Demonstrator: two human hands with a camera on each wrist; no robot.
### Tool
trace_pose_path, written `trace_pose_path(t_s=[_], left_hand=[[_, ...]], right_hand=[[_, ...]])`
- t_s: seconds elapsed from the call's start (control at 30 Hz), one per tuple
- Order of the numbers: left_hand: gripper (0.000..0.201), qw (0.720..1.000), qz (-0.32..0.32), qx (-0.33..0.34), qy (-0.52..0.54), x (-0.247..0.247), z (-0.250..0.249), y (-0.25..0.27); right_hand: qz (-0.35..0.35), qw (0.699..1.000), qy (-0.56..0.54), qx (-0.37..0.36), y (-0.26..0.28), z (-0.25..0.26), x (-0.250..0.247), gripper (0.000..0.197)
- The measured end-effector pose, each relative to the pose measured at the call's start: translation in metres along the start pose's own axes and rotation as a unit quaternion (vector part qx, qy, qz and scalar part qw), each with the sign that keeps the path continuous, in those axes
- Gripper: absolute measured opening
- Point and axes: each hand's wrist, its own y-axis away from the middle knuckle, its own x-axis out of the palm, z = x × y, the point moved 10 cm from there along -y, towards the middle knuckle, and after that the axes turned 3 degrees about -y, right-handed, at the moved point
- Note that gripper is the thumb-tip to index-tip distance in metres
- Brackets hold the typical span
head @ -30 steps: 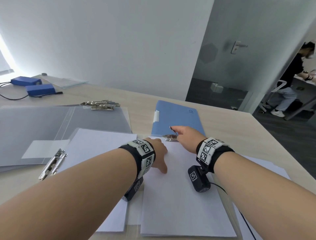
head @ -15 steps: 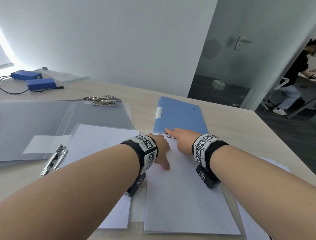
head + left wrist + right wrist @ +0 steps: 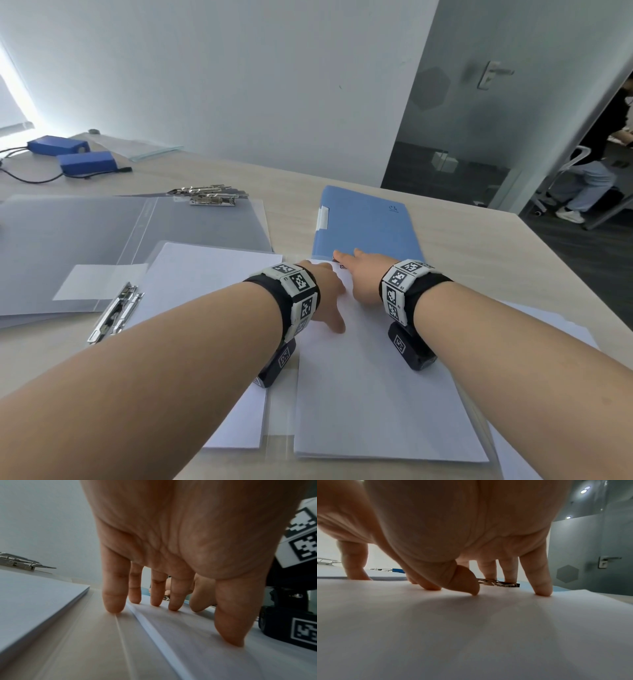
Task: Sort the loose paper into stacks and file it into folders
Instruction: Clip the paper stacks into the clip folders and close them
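On the left of the tabletop point(image 3: 479, 260) we see an open grey folder point(image 3: 68, 240) with a paper stack point(image 3: 191, 287) overlapping its near edge. Our left hand point(image 3: 325, 291) presses straight, spread fingers point(image 3: 114, 599) on the far end of the middle paper stack point(image 3: 373, 404), holding nothing. Just beside it, our right hand point(image 3: 359, 274) rests extended fingers point(image 3: 539, 582) on the same stack's far edge, two fingertips touching a metal clip point(image 3: 498, 583) (partly hidden). Beyond lies a closed blue folder point(image 3: 366, 222).
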Motion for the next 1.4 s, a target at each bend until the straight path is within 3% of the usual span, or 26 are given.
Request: trace_pose_path(t_s=[0.27, 0.4, 0.5, 0.63, 0.73, 0.83, 1.03, 1.13, 1.2, 1.27, 1.33, 1.4], left_hand=[[0.066, 1.0, 0.001, -0.01, 0.023, 0.008, 0.006, -0.001], [0.069, 0.989, -0.02, -0.034, 0.141, 0.006, 0.017, 0.013], [0.059, 0.939, -0.088, -0.061, 0.326, 0.005, 0.037, 0.038], [0.035, 0.835, -0.226, -0.088, 0.493, 0.012, 0.074, 0.091], [0.028, 0.768, -0.296, -0.127, 0.554, 0.03, 0.098, 0.135], [0.026, 0.739, -0.333, -0.17, 0.56, 0.051, 0.116, 0.17], [0.024, 0.737, -0.321, -0.278, 0.525, 0.087, 0.153, 0.221], [0.051, 0.751, -0.261, -0.339, 0.503, 0.112, 0.175, 0.232], [0.074, 0.76, -0.229, -0.353, 0.495, 0.128, 0.188, 0.228], [0.085, 0.774, -0.212, -0.357, 0.478, 0.145, 0.204, 0.217], [0.085, 0.786, -0.197, -0.355, 0.466, 0.154, 0.215, 0.206], [0.076, 0.792, -0.185, -0.359, 0.458, 0.142, 0.205, 0.214]], right_hand=[[-0.012, 0.999, -0.037, -0.013, 0.005, -0.003, -0.003, 0.08], [-0.03, 0.991, -0.128, -0.013, 0.028, -0.004, -0.012, 0.074], [-0.059, 0.981, -0.184, -0.01, 0.054, -0.007, -0.012, 0.065], [-0.07, 0.971, -0.228, -0.03, 0.094, -0.005, 0.002, 0.054], [-0.038, 0.979, -0.194, -0.049, 0.121, 0.007, 0.026, 0.051], [-0.016, 0.985, -0.161, -0.057, 0.14, 0.019, 0.041, 0.053], [-0.018, 0.982, -0.184, -0.037, 0.163, 0.02, 0.053, 0.053], [-0.048, 0.968, -0.244, 0.013, 0.165, -0.005, 0.053, 0.054], [-0.071, 0.949, -0.302, 0.057, 0.169, -0.025, 0.051, 0.055], [-0.081, 0.934, -0.335, 0.092, 0.17, -0.045, 0.051, 0.049], [-0.089, 0.922, -0.361, 0.109, 0.171, -0.058, 0.049, 0.034], [-0.096, 0.907, -0.39, 0.127, 0.172, -0.071, 0.05, 0.032]])
